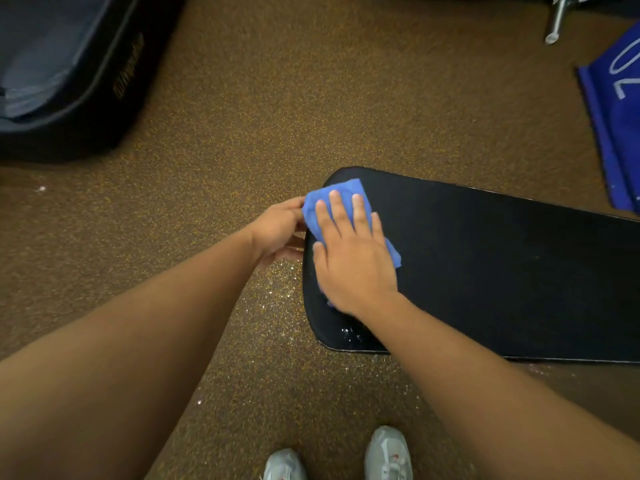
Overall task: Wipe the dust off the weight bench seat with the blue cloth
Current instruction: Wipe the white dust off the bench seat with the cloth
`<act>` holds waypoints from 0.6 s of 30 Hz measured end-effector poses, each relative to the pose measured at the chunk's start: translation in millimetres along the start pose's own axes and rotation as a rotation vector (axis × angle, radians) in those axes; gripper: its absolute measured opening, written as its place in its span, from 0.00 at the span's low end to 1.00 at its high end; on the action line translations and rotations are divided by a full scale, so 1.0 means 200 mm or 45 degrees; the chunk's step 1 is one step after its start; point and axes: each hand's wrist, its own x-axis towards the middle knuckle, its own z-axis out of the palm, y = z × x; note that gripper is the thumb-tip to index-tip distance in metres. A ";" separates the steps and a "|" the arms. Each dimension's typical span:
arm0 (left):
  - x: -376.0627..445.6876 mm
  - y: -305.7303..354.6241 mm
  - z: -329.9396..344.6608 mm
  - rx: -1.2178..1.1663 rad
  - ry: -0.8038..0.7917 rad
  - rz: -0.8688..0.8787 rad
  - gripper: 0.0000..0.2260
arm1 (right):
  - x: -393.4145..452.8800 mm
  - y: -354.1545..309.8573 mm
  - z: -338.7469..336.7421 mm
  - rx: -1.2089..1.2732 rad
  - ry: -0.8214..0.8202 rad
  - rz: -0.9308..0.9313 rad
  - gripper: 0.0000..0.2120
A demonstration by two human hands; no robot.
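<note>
The wiping step is in hand. The right hand (353,258) lies flat, fingers straight and together, pressing the blue cloth (341,194) onto the weight bench seat (502,271) near its rounded end, at about 9 o'clock on the black pad. The cloth is bunched under the palm, with its far corner showing past the fingertips toward 12 o'clock and a fold poking out at 3 o'clock.

The left hand (278,230) sits at the pad's edge at 9 o'clock of the cloth, fingers curled, seemingly pinching the cloth's left margin; its lower fingers look tucked against the seat's rim.

White specks (349,332) remain on the seat at about 6 o'clock of the right hand, close to the near corner, and more flecks lie on the speckled floor (270,299) just beside the pad. The next move probably calls for drawing the cloth toward 6 o'clock over those specks, keeping pressure even, then sweeping along the pad toward 3 o'clock.
</note>
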 end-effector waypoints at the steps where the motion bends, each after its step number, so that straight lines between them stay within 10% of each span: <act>1: 0.00 0.00 0.00 -0.027 0.016 -0.010 0.15 | -0.08 -0.01 0.00 0.010 -0.013 -0.077 0.28; 5: -0.02 0.02 0.00 -0.168 -0.025 -0.093 0.14 | -0.31 0.10 0.00 0.019 -0.108 -0.251 0.28; 13: -0.02 0.03 -0.01 -0.313 -0.062 -0.193 0.17 | 0.17 0.01 -0.01 0.022 -0.016 0.165 0.29; 18: 0.01 0.02 -0.01 -0.413 0.021 -0.216 0.17 | -0.19 -0.14 0.02 0.022 -0.044 -0.261 0.28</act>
